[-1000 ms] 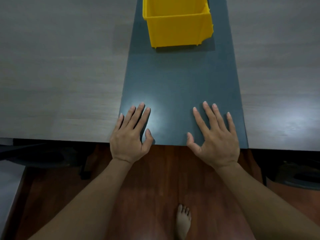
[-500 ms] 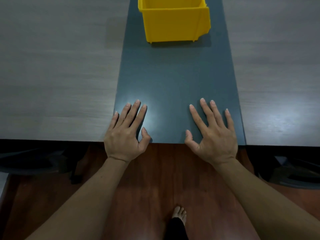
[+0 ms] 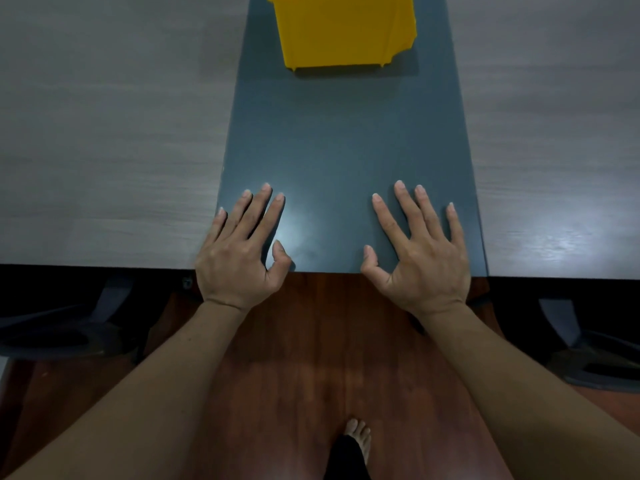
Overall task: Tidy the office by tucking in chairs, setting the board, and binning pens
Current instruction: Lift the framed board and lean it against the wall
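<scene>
While pressed palm-down on a smooth, faintly glossy dark grey panel (image 3: 346,150), left hand (image 3: 239,254) and right hand (image 3: 419,258) flat, fingers (image 3: 263,209) spread wide and holding nothing. Set lengthways in a matte, pale wood-grain counter (image 3: 104,133), flush with its near edge. Further along the panel, a boxy yellow plastic bin (image 3: 341,29) with ribbed corners and small feet (inside not visible, top cropped). Below, reddish wood-plank floor (image 3: 311,358), one bare foot (image 3: 358,434), dark moulded chair parts (image 3: 69,327) under the counter either side. Compared with half a second earlier: same flat pose, bin cropped higher at the top edge of the view
</scene>
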A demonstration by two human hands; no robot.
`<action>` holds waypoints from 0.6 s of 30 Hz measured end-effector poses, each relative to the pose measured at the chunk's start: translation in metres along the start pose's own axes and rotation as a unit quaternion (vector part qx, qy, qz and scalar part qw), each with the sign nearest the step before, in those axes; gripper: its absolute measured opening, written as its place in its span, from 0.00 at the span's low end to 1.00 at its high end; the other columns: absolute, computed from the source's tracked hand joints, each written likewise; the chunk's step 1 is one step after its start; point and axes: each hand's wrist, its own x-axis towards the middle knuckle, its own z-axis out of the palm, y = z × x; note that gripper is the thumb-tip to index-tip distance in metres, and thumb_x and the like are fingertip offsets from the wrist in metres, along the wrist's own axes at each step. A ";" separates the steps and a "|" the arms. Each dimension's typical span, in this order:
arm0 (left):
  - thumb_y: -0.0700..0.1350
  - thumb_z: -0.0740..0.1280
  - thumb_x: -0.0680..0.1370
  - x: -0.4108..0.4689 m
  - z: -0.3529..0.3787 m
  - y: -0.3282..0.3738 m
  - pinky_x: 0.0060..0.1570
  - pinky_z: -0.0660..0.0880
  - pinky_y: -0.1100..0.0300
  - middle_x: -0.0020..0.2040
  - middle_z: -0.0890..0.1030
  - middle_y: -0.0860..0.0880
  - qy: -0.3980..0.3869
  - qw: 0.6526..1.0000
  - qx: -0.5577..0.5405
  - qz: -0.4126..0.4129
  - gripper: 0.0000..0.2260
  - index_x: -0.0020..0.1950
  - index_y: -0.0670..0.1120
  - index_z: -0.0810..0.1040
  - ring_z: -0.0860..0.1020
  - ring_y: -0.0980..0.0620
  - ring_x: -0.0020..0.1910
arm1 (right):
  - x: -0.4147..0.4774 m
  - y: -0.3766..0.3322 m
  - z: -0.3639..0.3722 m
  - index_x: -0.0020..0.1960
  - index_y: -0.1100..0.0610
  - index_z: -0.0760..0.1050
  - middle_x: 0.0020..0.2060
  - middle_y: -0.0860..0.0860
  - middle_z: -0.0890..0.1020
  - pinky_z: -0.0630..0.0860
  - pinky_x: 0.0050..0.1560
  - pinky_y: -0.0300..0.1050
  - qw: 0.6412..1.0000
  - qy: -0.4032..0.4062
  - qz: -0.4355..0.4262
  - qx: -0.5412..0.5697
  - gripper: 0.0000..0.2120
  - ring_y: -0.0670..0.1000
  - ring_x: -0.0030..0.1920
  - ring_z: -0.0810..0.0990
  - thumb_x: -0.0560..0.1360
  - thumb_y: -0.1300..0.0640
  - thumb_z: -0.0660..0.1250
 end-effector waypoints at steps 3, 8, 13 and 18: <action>0.55 0.59 0.80 0.003 0.002 0.002 0.80 0.64 0.46 0.85 0.63 0.55 0.003 1.000 0.004 -0.002 0.31 0.85 0.57 0.62 0.62 0.52 0.84 | 0.003 0.003 0.001 0.84 0.42 0.58 0.84 0.49 0.59 0.54 0.80 0.65 1.000 0.000 0.000 -0.001 0.35 0.53 0.84 0.57 0.79 0.34 0.54; 0.55 0.59 0.80 0.003 -0.001 0.004 0.80 0.64 0.45 0.85 0.63 0.55 -0.010 1.000 0.007 0.000 0.32 0.85 0.57 0.62 0.62 0.52 0.84 | 0.002 0.004 0.001 0.84 0.43 0.58 0.84 0.49 0.59 0.54 0.80 0.65 1.000 -0.005 -0.001 0.004 0.35 0.54 0.84 0.57 0.79 0.34 0.55; 0.54 0.59 0.80 0.006 -0.008 0.006 0.80 0.63 0.45 0.86 0.60 0.55 -0.044 0.999 0.010 -0.004 0.32 0.86 0.56 0.59 0.60 0.51 0.85 | 0.006 0.005 -0.003 0.84 0.42 0.57 0.85 0.49 0.57 0.54 0.80 0.65 1.000 -0.024 0.002 0.008 0.35 0.54 0.84 0.56 0.79 0.33 0.54; 0.54 0.56 0.84 0.014 -0.029 0.011 0.82 0.58 0.44 0.88 0.52 0.56 -0.138 0.990 0.018 -0.013 0.31 0.87 0.57 0.51 0.52 0.52 0.87 | 0.012 0.003 -0.020 0.85 0.43 0.50 0.85 0.48 0.51 0.52 0.80 0.66 0.996 -0.091 0.008 0.007 0.37 0.53 0.85 0.50 0.80 0.33 0.52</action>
